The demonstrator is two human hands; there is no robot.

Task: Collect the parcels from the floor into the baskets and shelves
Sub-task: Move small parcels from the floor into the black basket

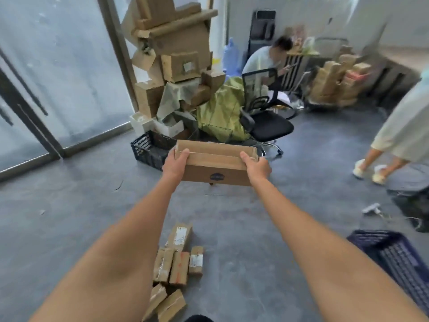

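I hold a long brown cardboard parcel (216, 162) out in front of me at arm's length. My left hand (175, 165) grips its left end, thumb on top. My right hand (257, 167) grips its right end the same way. Just beyond the parcel a black plastic basket (148, 149) stands on the floor against a tall pile of cardboard boxes (176, 63). Several small taped parcels (177, 263) lie on the grey floor below my arms. A dark blue basket (394, 256) sits at the lower right.
A black office chair (267, 122) and a green sack (220, 110) stand behind the parcel. A person sits at the back (267, 56); another person's legs (380, 163) are at the right. A white plug and cable (371, 208) lie on the floor. Glass doors (46, 77) fill the left.
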